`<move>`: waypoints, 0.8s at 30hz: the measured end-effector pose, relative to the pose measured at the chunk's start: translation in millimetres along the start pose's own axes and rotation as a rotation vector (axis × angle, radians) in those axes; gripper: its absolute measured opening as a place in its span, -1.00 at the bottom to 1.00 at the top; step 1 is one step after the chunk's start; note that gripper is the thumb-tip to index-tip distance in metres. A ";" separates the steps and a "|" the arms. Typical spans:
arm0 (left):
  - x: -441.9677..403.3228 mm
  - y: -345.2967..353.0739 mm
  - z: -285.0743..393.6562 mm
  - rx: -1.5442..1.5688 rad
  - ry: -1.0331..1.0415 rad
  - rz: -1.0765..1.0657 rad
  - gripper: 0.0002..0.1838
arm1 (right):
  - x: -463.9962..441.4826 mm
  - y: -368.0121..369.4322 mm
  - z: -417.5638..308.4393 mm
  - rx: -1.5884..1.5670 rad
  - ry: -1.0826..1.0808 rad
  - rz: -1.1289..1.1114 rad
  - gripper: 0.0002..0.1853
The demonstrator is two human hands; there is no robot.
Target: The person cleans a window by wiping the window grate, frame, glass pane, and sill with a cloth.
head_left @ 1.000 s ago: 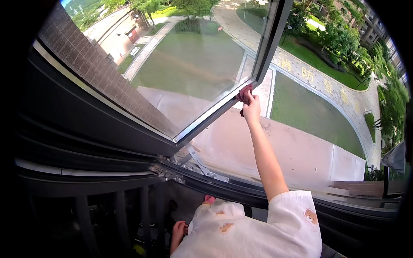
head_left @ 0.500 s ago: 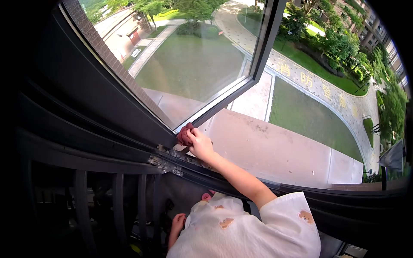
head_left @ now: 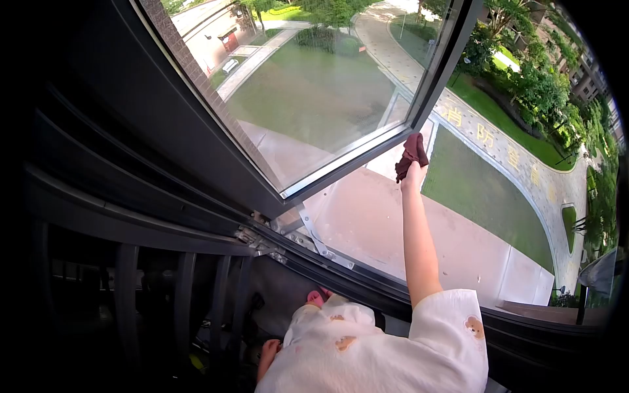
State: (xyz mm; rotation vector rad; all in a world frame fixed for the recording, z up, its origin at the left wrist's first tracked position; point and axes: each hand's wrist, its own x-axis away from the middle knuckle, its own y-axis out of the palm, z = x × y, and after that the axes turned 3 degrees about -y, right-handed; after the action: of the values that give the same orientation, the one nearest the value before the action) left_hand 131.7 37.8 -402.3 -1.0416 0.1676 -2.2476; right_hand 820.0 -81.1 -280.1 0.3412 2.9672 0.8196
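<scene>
My right arm reaches out through the open window. My right hand [head_left: 413,175] is closed on a dark maroon cloth [head_left: 412,156], which is bunched above the fingers at the lower outer corner of the window sash [head_left: 357,159]. The sash has a dark frame around clear glass. Low beside my body, near the dark railing, is my left hand [head_left: 270,347]; its fingers look curled, and whether anything is inside them is hidden.
A metal hinge arm [head_left: 314,237] joins the sash to the dark window track [head_left: 373,275]. Dark railing bars [head_left: 183,295] stand at the lower left. Outside, far below, are lawns, a paved path and trees.
My right hand with the cloth went from the outer corner to the hinge-side corner, then back out to the outer corner. The view has shifted slightly. My left hand stays low.
</scene>
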 end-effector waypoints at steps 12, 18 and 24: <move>46.9 2.2 -21.6 -0.030 -0.291 0.004 -0.82 | -18.2 45.7 30.7 -0.008 -0.144 0.062 -0.46; 14.8 -2.3 -7.8 -0.003 -0.290 -0.037 -0.82 | 100.1 72.6 35.0 -0.002 -0.039 0.073 -0.81; -12.6 -15.4 -6.7 0.305 -0.313 0.039 -0.80 | 211.4 93.9 54.4 -0.007 0.098 0.027 -0.71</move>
State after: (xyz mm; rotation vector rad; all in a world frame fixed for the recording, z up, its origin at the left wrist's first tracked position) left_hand 125.2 56.5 -409.2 -1.1885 -0.2776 -1.9656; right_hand 638.1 71.8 -275.5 0.3514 3.0558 0.8744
